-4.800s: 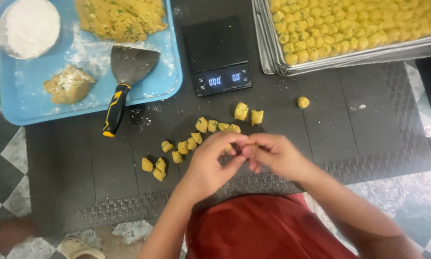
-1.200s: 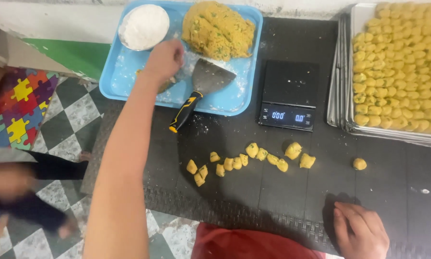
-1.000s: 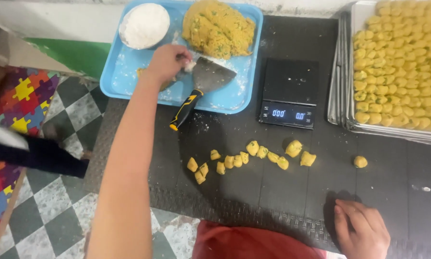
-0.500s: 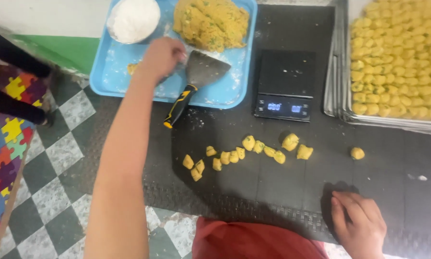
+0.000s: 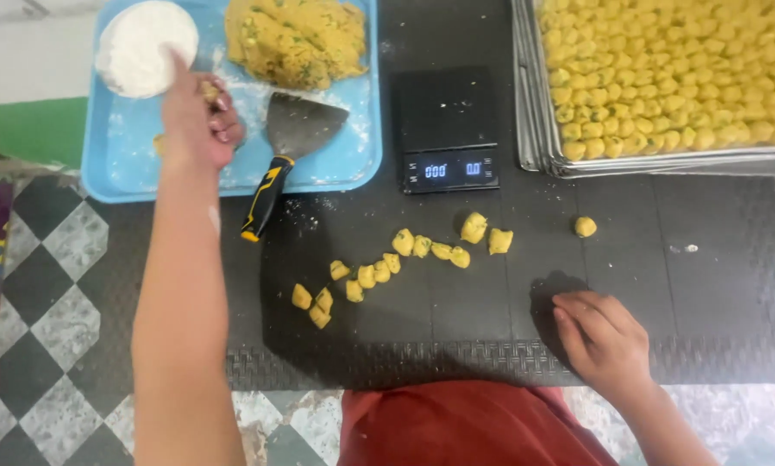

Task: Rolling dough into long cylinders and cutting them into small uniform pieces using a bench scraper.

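Note:
My left hand [image 5: 193, 116] reaches over the blue tray [image 5: 128, 168], its fingers curled around a small yellow bit of dough and the index fingertip at the rim of the white flour bowl [image 5: 137, 43]. Beside it lies a scraper [image 5: 297, 125] with a black and yellow handle. A big heap of yellow dough [image 5: 297, 39] sits at the tray's far end. My right hand [image 5: 603, 336] rests palm down on the black mat [image 5: 482, 302], holding nothing. Several cut dough pieces [image 5: 379, 272] lie in a row on the mat, left of that hand.
A black digital scale [image 5: 446, 129] stands behind the dough pieces. At the back right a metal tray [image 5: 538, 147] is filled with several rolled dough balls. One rolled ball [image 5: 585, 226] lies alone on the mat. Checkered tiles show at the left.
My left hand has moved from the dough lump by the scraper up toward the flour bowl. My right hand has stayed on the mat.

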